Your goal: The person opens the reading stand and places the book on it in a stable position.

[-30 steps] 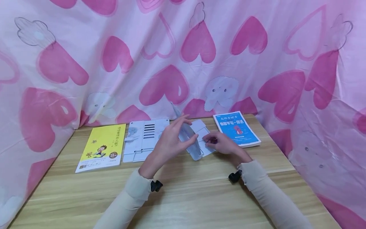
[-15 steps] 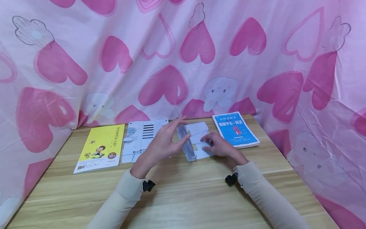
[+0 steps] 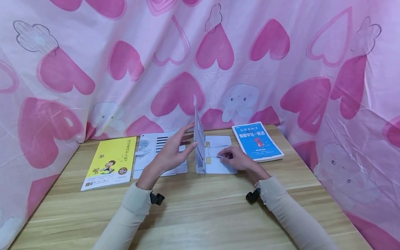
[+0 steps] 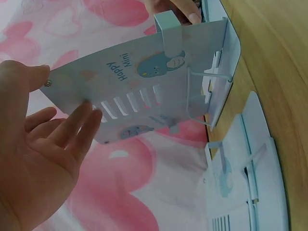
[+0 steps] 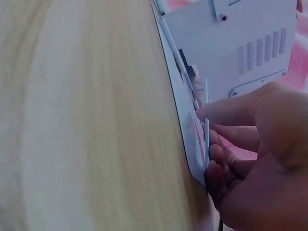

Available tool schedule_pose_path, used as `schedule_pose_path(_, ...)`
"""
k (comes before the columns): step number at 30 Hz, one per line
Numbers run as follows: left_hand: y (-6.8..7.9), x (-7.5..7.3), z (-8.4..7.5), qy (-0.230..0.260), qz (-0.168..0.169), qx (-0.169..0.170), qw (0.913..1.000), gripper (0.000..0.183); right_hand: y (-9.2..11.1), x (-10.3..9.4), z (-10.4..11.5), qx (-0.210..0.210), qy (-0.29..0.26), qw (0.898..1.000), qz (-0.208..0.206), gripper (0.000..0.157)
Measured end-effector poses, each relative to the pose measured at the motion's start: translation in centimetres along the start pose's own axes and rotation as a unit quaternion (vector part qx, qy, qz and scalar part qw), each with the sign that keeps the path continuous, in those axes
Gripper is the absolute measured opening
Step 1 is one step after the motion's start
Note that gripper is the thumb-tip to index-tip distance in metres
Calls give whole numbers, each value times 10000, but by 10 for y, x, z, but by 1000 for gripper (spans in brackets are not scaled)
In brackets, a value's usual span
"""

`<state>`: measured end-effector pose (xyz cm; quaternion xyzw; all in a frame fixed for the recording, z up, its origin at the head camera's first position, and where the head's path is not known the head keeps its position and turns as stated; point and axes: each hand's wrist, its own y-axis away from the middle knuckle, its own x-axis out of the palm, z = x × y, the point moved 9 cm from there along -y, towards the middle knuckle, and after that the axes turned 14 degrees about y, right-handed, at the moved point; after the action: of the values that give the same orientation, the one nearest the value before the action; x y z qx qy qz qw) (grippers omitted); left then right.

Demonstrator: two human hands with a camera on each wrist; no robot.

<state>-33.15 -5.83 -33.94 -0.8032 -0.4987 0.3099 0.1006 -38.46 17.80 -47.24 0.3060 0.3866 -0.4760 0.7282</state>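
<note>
A pale blue book stand (image 3: 219, 169) lies with its base flat on the table and its slotted panel (image 4: 139, 91) standing upright. Printed on the panel's face are a cartoon animal and the words "Happy Mini". My left hand (image 3: 168, 152) touches the panel's left face, thumb and fingers fairly straight, the thumb near a corner screw. My right hand (image 3: 240, 159) is over the base and pinches a thin white support flap (image 5: 207, 144), lifted partly off it. A second book stand (image 3: 147, 163) lies folded flat to the left, partly hidden behind my left hand.
A yellow book (image 3: 109, 159) lies at the left of the wooden table (image 3: 200, 215). At the back right is a blue book (image 3: 259, 140), close to my right hand. A pink heart-patterned curtain (image 3: 215, 90) hangs behind the table and along its sides.
The book stand's panel has gone from leaning to upright, and its base has turned squarer to me. My left hand has shifted slightly left. The white flap now shows raised in my right fingers.
</note>
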Motion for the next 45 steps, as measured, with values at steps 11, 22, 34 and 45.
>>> schedule_pose_path(11,3,-17,17,713,-444,-221,9962,52,2,-11,2,107,-693,9958,-591,19)
schedule_pose_path(22,2,-7,19,1334,-876,-203,9870,45,2,-8,6,-3,-929,9930,-725,20)
schedule_pose_path(34,-5,37,7,1114,-866,215,9898,41,2,-10,12,-184,-908,9927,-769,20)
schedule_pose_path(45,-11,56,1,692,-717,422,9941,41,4,-13,19,-340,-840,9914,-949,28)
